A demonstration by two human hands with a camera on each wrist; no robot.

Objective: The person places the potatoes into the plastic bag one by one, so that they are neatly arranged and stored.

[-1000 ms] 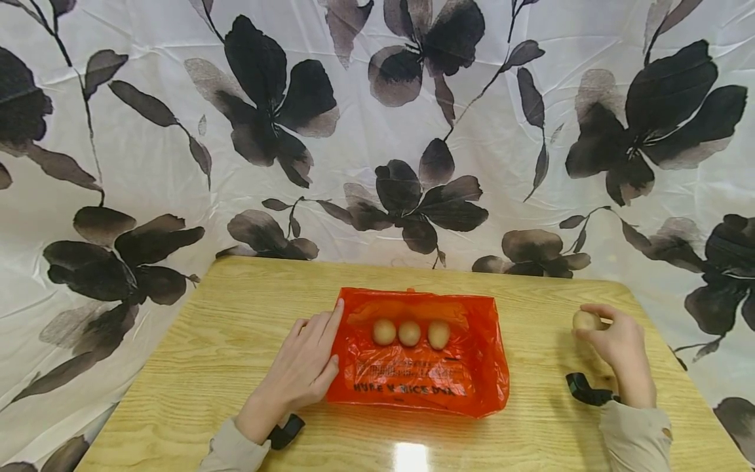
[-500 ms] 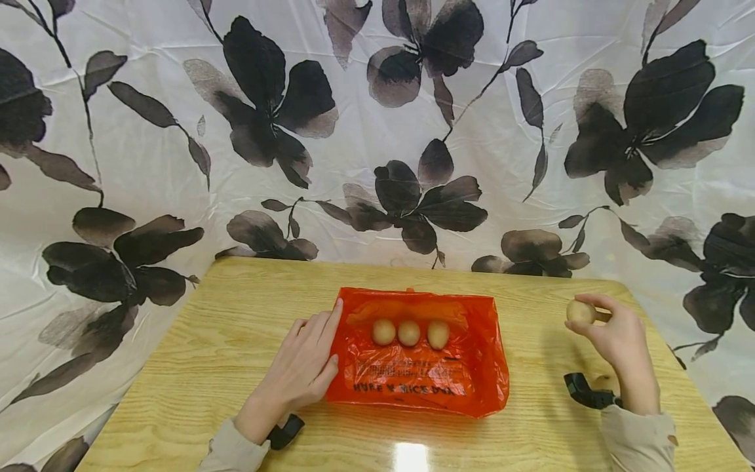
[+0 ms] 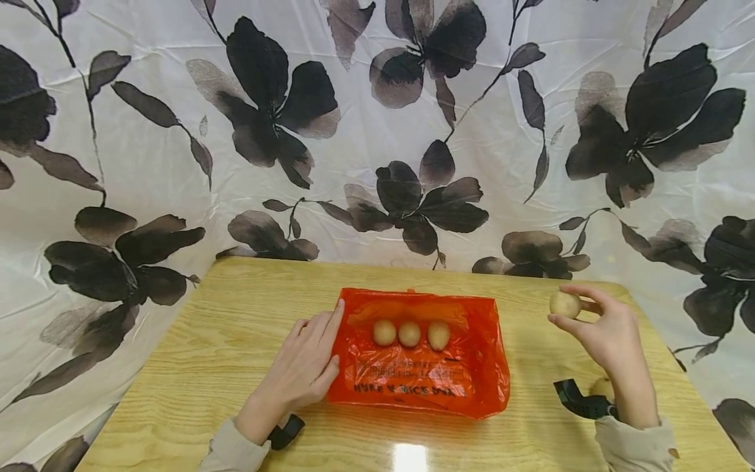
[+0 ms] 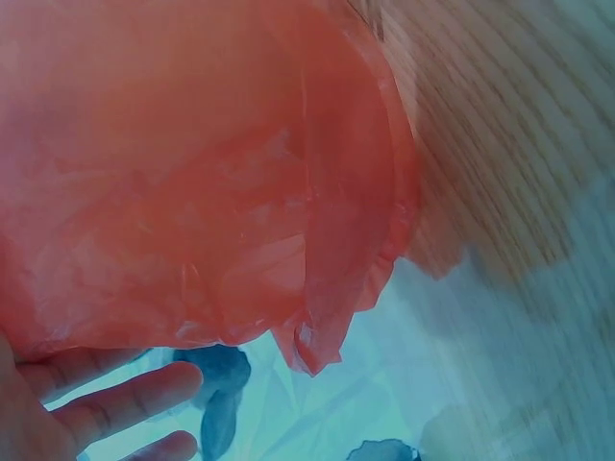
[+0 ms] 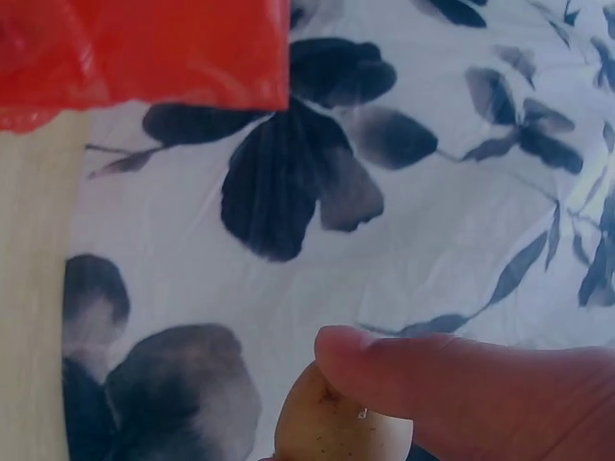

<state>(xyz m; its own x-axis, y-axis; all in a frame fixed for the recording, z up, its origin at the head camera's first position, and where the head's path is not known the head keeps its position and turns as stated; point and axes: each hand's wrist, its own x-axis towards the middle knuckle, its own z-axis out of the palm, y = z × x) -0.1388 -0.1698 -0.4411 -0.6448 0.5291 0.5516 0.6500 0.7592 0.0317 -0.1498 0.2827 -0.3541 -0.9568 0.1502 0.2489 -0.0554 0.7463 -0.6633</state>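
Observation:
A red plastic bag lies spread on the table, with three small round potatoes in a row on it. Along the bag's left edge rests my left hand, its index finger straight against the plastic and its thumb by the lower left side. In the left wrist view, extended fingers show beside the red film. To the right, my right hand pinches another potato between thumb and fingers, above the table. The right wrist view shows the thumb across this speckled potato.
One more potato sits on the wooden table, partly hidden by the right wrist and its black camera mount. A floral curtain hangs behind the table's far edge.
My right hand has lifted the pinched potato and carried it leftward, towards the bag. The potato near the right wrist shows more now. My left hand and the bag have stayed put.

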